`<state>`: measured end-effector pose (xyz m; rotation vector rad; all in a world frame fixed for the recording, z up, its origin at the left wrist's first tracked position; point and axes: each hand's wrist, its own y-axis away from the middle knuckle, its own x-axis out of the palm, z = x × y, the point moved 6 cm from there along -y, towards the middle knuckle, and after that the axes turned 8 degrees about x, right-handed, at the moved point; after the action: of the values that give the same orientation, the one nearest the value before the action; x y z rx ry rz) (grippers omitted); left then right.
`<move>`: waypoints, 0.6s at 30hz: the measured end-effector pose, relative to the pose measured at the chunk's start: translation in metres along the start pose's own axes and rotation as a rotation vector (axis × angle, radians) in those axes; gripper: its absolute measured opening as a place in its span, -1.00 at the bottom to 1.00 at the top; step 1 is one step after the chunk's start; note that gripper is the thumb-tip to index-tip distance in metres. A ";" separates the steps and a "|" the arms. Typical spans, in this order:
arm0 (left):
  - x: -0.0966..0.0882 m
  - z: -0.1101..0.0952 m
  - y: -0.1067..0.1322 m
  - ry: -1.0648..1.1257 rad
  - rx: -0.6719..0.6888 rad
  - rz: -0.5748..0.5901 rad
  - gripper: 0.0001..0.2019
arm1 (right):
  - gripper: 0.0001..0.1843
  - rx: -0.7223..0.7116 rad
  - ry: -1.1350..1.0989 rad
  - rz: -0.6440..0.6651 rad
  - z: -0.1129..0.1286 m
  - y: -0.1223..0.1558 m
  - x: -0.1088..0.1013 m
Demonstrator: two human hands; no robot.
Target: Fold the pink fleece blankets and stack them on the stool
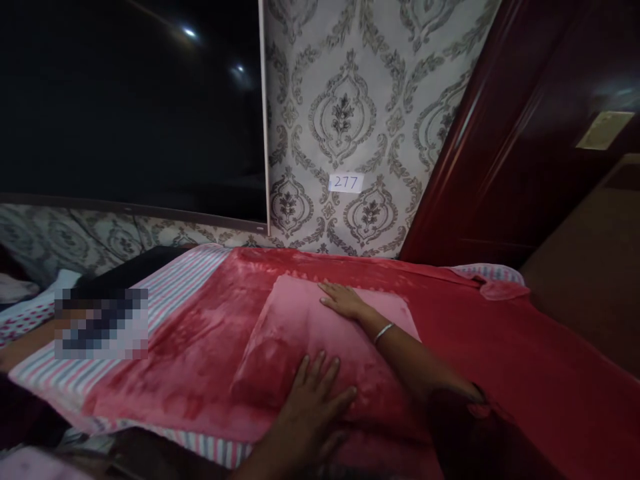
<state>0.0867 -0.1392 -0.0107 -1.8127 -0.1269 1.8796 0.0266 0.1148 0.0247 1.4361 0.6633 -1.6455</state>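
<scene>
A folded pink plush cloth (300, 313) lies flat on a larger red plush cloth (190, 347). On the front part of the fold rests my left hand (317, 407), palm down with its fingers spread. My right hand (345, 300), with a silver bangle on its wrist, reaches in from the right and lies flat near the fold's far edge. Both palms touch the fabric, and neither hand grips anything. Darker, brushed patches show in the nap near my left hand.
Under the red cloth, a striped cloth (185, 283) shows at the left and front. A large dark television (135, 113) hangs on the patterned wall (345, 87), beside a paper label (346, 183). Dark red wooden panelling (500, 133) stands right. A pixelated patch covers something at left.
</scene>
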 end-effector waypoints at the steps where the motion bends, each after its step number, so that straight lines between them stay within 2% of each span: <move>1: -0.004 0.000 -0.001 0.005 0.001 0.000 -0.16 | -0.29 0.009 0.015 -0.016 0.002 0.004 -0.004; 3: -0.016 0.003 0.000 -0.006 0.007 -0.004 -0.19 | -0.34 -0.029 0.044 -0.067 0.014 0.015 -0.012; 6: -0.036 0.017 0.011 -0.100 -0.042 -0.064 -0.27 | -0.40 -0.259 0.045 -0.112 0.048 0.043 -0.014; 9: -0.045 0.034 0.032 -0.219 -0.156 -0.140 -0.29 | -0.42 -0.496 0.034 -0.044 0.084 0.071 0.000; 11: -0.042 0.039 0.044 -0.246 -0.207 -0.166 -0.26 | -0.41 -0.572 0.050 0.012 0.101 0.077 0.013; 14: -0.032 0.039 0.054 -0.240 -0.237 -0.222 -0.25 | -0.33 -0.576 0.073 0.028 0.110 0.064 0.022; 18: -0.020 0.038 0.056 -0.191 -0.273 -0.219 -0.28 | -0.28 -0.468 0.071 0.054 0.104 0.019 0.021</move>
<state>0.0333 -0.1854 -0.0121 -1.7025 -0.6520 1.9448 -0.0119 0.0146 0.0281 1.1606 0.9683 -1.2910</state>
